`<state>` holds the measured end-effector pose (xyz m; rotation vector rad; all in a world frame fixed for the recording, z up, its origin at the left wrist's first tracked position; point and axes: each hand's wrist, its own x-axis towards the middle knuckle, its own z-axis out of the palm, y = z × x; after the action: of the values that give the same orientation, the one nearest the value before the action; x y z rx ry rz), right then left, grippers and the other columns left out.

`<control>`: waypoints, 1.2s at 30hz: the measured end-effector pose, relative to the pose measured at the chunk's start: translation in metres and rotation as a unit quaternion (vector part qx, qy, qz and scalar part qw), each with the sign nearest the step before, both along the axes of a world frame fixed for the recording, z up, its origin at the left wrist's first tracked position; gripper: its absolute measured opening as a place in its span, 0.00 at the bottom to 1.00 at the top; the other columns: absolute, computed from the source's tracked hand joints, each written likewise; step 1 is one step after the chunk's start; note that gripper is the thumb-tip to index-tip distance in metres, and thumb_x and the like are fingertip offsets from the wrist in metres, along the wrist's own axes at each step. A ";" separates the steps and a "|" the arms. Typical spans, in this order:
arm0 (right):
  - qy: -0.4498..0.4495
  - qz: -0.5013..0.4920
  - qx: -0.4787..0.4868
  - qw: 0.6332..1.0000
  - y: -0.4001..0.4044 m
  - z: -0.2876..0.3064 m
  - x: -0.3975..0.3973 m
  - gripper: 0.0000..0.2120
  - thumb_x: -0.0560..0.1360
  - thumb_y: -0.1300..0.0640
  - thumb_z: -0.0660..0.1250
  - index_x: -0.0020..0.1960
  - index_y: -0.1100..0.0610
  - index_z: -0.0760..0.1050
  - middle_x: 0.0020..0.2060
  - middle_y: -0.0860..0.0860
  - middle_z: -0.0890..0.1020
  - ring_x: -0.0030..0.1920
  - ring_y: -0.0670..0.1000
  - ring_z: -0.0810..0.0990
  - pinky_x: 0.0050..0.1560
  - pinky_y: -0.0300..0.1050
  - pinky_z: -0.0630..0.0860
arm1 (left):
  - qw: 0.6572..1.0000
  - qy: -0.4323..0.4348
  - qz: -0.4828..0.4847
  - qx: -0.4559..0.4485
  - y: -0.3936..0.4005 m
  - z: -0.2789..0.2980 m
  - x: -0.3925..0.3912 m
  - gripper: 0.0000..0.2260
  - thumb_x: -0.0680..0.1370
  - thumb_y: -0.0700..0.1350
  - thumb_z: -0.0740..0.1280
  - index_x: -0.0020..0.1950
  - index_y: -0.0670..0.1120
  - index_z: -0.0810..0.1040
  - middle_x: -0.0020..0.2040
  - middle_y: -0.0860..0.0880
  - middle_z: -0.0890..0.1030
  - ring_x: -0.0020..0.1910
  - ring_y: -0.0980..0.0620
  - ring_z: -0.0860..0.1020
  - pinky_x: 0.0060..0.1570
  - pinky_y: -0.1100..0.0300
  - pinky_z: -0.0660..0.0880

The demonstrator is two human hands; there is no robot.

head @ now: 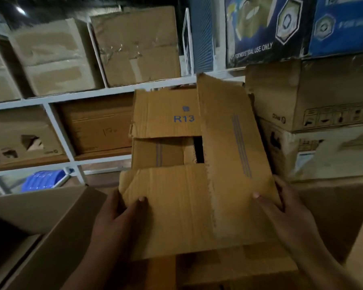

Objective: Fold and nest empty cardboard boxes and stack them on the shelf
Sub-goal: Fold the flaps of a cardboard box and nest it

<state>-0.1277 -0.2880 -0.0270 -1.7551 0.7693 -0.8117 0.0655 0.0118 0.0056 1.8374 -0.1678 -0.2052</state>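
Nearest the camera, both hands hold a worn corrugated carton marked R13 (183, 119) at its near flaps: the left hand (115, 216) grips the ragged left edge of the near flap (168, 210), thumb lying on top and fingers curled under, while the right hand (285, 212) pinches the lower end of the long right-hand flap (235, 143), thumb on its face and fingers wrapped behind. The carton is held in the air above a larger open brown box (40, 222) whose wall rises at the lower left; whatever lies directly under the carton is dim and hard to read. I judge the step to be closing or flattening the flaps before the carton is nested. The main risk is tearing: the near flap's edges are frayed and softened, the fluting is crushed along the crease, and a sharp pull at either thumb could rip a flap off. The tall right flap could also catch on the stacked cartons (312, 97) just beside it on the right. The cardboard is matt tan, ribbed, with blue stripes and blue print. Farther back, a white metal shelf (105, 92) carries taped, dented brown boxes (134, 47) in its bays, and a blue ribbed plastic object (42, 180) sits low at the left. At the top right are glossy blue printed boxes (266, 28).
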 end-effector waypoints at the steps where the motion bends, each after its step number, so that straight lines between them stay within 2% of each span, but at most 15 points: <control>1: 0.009 -0.003 -0.017 1.000 0.003 0.008 -0.004 0.31 0.78 0.37 0.72 0.78 0.36 0.69 0.60 0.35 0.80 0.61 0.50 0.81 0.60 0.53 0.76 | 1.000 0.000 -0.010 0.010 0.006 0.002 0.003 0.31 0.75 0.63 0.74 0.77 0.59 0.72 0.64 0.51 0.80 0.58 0.44 0.81 0.53 0.44 0.81; 3: 0.068 0.000 -0.056 0.996 0.009 0.022 -0.010 0.26 0.79 0.33 0.68 0.76 0.34 0.71 0.64 0.37 0.77 0.62 0.50 0.80 0.59 0.54 0.76 | 0.999 0.026 -0.030 0.023 0.013 0.002 0.006 0.29 0.79 0.60 0.73 0.78 0.56 0.72 0.64 0.50 0.79 0.58 0.45 0.81 0.50 0.47 0.80; 6: 0.131 0.001 -0.100 0.986 0.020 0.027 -0.018 0.13 0.82 0.33 0.63 0.63 0.34 0.76 0.53 0.36 0.78 0.49 0.41 0.76 0.53 0.51 0.71 | 0.993 0.093 -0.074 0.027 0.025 -0.006 0.010 0.15 0.80 0.57 0.73 0.63 0.55 0.78 0.58 0.50 0.80 0.55 0.45 0.81 0.51 0.48 0.79; 8: 0.133 0.008 -0.109 0.985 0.033 0.023 -0.027 0.11 0.80 0.31 0.63 0.54 0.35 0.79 0.47 0.35 0.80 0.48 0.41 0.78 0.51 0.49 0.72 | 0.989 0.114 -0.088 0.029 0.033 -0.017 0.013 0.14 0.80 0.57 0.74 0.63 0.56 0.78 0.58 0.51 0.80 0.56 0.45 0.80 0.58 0.45 0.77; 10: 0.110 0.022 -0.107 0.988 0.050 0.012 -0.035 0.24 0.71 0.18 0.61 0.54 0.33 0.79 0.48 0.32 0.84 0.53 0.39 0.82 0.53 0.44 0.74 | 0.989 0.104 -0.097 0.040 0.040 -0.027 0.016 0.24 0.79 0.57 0.74 0.74 0.56 0.75 0.67 0.50 0.78 0.61 0.46 0.78 0.63 0.44 0.75; 12: 0.133 -0.008 -0.178 0.975 0.062 -0.008 -0.043 0.37 0.64 0.10 0.54 0.59 0.32 0.78 0.55 0.26 0.80 0.58 0.38 0.77 0.59 0.47 0.73 | 0.989 0.110 -0.098 0.033 0.044 -0.030 0.018 0.29 0.79 0.58 0.75 0.79 0.58 0.71 0.74 0.50 0.76 0.65 0.45 0.77 0.65 0.43 0.75; 14: 0.186 -0.046 -0.253 0.948 0.069 -0.027 -0.046 0.41 0.65 0.12 0.56 0.65 0.37 0.79 0.67 0.34 0.78 0.68 0.48 0.74 0.64 0.55 0.75 | 0.985 0.132 -0.108 0.005 0.047 -0.034 0.019 0.25 0.80 0.57 0.74 0.76 0.62 0.72 0.72 0.52 0.76 0.62 0.47 0.79 0.60 0.44 0.78; 16: 0.218 -0.061 -0.282 0.932 0.076 -0.035 -0.048 0.46 0.64 0.13 0.60 0.70 0.41 0.77 0.76 0.44 0.74 0.74 0.57 0.72 0.68 0.62 0.76 | 0.981 0.149 -0.120 -0.019 0.050 -0.039 0.020 0.17 0.81 0.56 0.73 0.68 0.65 0.75 0.66 0.55 0.78 0.59 0.47 0.80 0.54 0.46 0.79; 18: 0.218 -0.066 -0.260 0.938 0.082 -0.035 -0.049 0.51 0.61 0.11 0.60 0.73 0.42 0.75 0.78 0.46 0.71 0.77 0.57 0.70 0.69 0.64 0.76 | 0.979 0.152 -0.126 -0.042 0.054 -0.045 0.024 0.17 0.80 0.55 0.73 0.67 0.67 0.75 0.65 0.57 0.78 0.60 0.47 0.81 0.56 0.43 0.80; 21: 0.204 -0.067 -0.238 0.947 0.085 -0.029 -0.051 0.55 0.58 0.10 0.61 0.75 0.42 0.73 0.76 0.43 0.70 0.74 0.50 0.70 0.65 0.55 0.75 | 0.975 0.152 -0.146 -0.065 0.060 -0.055 0.029 0.26 0.79 0.57 0.74 0.75 0.69 0.71 0.71 0.57 0.76 0.63 0.47 0.80 0.61 0.40 0.80; 24: 0.168 -0.063 -0.220 0.959 0.090 -0.028 -0.050 0.44 0.65 0.17 0.69 0.74 0.39 0.74 0.69 0.37 0.71 0.66 0.40 0.70 0.59 0.44 0.73 | 0.970 0.139 -0.161 -0.120 0.063 -0.064 0.029 0.25 0.81 0.55 0.71 0.77 0.69 0.70 0.72 0.59 0.74 0.62 0.51 0.78 0.55 0.46 0.79; 27: 0.174 -0.053 -0.240 0.953 0.094 -0.038 -0.046 0.37 0.68 0.29 0.74 0.74 0.38 0.73 0.70 0.36 0.70 0.68 0.40 0.69 0.62 0.47 0.74 | 0.963 0.150 -0.149 -0.170 0.067 -0.074 0.025 0.21 0.84 0.49 0.67 0.75 0.65 0.72 0.67 0.59 0.76 0.61 0.48 0.79 0.49 0.48 0.77; 31: 0.178 -0.046 -0.235 0.954 0.093 -0.034 -0.043 0.36 0.68 0.29 0.73 0.73 0.39 0.74 0.71 0.37 0.71 0.68 0.41 0.70 0.61 0.44 0.71 | 0.954 0.156 -0.154 -0.202 0.073 -0.079 0.010 0.20 0.84 0.44 0.66 0.72 0.64 0.71 0.63 0.59 0.77 0.59 0.50 0.79 0.47 0.49 0.76; 34: 0.187 -0.050 -0.258 0.946 0.086 -0.029 -0.045 0.29 0.71 0.28 0.70 0.68 0.39 0.77 0.68 0.40 0.76 0.65 0.45 0.76 0.57 0.44 0.75 | 0.962 0.144 -0.149 -0.178 0.074 -0.073 0.004 0.22 0.83 0.45 0.69 0.71 0.64 0.68 0.61 0.59 0.77 0.55 0.51 0.79 0.44 0.52 0.76; 36: 0.218 -0.063 -0.296 0.928 0.078 -0.027 -0.047 0.30 0.73 0.24 0.64 0.67 0.41 0.79 0.65 0.42 0.79 0.60 0.47 0.80 0.52 0.44 0.76 | 0.968 0.140 -0.154 -0.142 0.074 -0.068 0.006 0.26 0.82 0.47 0.72 0.74 0.65 0.66 0.63 0.56 0.76 0.55 0.49 0.79 0.44 0.52 0.76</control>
<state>-0.1745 -0.2097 -0.0537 -2.5031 1.0051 -0.7992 0.0715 0.0859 -0.0628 1.4732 -0.2700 -0.6223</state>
